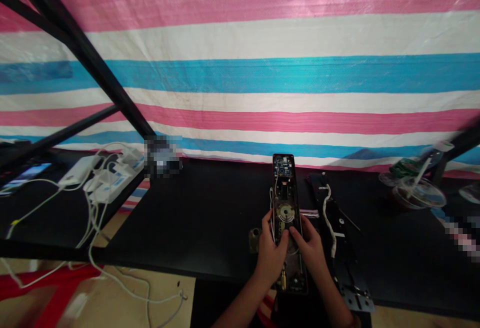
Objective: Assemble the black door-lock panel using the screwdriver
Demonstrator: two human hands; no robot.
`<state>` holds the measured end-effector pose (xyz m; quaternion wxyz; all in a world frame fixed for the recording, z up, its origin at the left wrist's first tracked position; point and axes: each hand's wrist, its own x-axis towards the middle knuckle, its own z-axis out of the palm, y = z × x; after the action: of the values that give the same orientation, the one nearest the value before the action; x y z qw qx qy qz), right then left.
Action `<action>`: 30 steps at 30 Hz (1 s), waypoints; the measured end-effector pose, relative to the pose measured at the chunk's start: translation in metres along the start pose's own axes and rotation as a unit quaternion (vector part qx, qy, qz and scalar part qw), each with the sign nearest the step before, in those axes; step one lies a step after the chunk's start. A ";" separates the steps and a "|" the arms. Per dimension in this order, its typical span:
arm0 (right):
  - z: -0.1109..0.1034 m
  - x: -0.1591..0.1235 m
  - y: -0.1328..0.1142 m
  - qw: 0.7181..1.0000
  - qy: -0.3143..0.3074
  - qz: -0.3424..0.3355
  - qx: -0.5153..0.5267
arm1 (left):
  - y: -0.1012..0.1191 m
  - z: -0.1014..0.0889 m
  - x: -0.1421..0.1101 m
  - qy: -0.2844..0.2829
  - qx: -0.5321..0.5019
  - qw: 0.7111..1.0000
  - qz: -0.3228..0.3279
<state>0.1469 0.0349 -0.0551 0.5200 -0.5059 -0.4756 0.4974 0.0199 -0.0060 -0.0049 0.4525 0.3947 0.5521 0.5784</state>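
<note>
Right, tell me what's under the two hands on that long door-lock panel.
The left hand and right hand cover the lower half of the lock panel. A round brass-coloured disc shows just above the fingers. Whatever lies directly beneath the palms is hidden.

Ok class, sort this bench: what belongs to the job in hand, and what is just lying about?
Job in hand: left hand, right hand, opened electronic door lock panel, black metal backplate, brass fitting.
Lying about: white power strip, phone, plastic cup with straw.
</note>
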 end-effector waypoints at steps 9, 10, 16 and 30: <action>0.002 -0.002 -0.002 1.000 -0.002 -0.005 0.006 | -0.002 0.000 0.000 -0.001 0.003 1.000 -0.004; 0.002 -0.002 -0.002 1.000 0.000 -0.006 0.005 | -0.002 0.000 0.000 -0.002 0.002 1.000 -0.006; 0.001 -0.001 -0.002 1.000 0.003 -0.005 0.000 | -0.003 0.000 0.000 0.000 0.005 1.000 -0.003; 0.000 0.000 0.003 1.000 0.003 0.002 -0.002 | 0.003 0.001 0.000 0.005 -0.008 1.000 -0.015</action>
<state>0.1469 0.0345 -0.0582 0.5194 -0.5092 -0.4746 0.4957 0.0203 -0.0059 -0.0021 0.4615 0.3799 0.5559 0.5776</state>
